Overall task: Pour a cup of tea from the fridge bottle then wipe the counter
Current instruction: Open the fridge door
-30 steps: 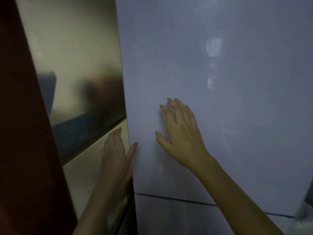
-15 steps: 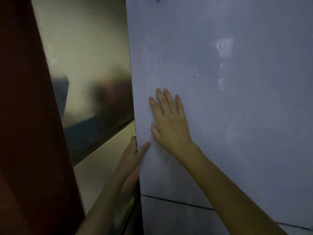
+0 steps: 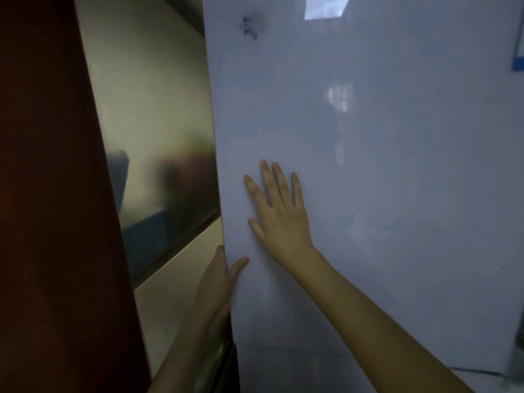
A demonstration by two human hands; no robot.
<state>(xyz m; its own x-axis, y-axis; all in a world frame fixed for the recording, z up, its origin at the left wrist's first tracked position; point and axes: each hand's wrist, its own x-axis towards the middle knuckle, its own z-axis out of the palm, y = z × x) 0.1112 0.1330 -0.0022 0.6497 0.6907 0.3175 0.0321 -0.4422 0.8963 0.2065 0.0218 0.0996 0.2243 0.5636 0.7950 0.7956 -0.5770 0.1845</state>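
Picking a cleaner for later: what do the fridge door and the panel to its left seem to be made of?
Fridge door: looks like glossy pale glass or coated metal; it mirrors sharp window highlights. Side panel: probably brushed steel, since its reflections are blurred and satin. Neither is certain.

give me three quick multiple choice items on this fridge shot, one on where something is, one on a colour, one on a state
1. Where is the left hand?
A. at the left edge of the fridge door
B. flat on the door's middle
C. out of view

2. What colour is the sticker at the door's upper right?
A. red
B. blue and white
C. green

3. How is the right hand?
A. closed in a fist
B. holding a bottle
C. open, palm flat on the door

Answers: 1 A, its thumb lies on the door's front and its fingers go behind the edge. 2 B, a blue border around white shows. 3 C, its fingers are spread against the door.
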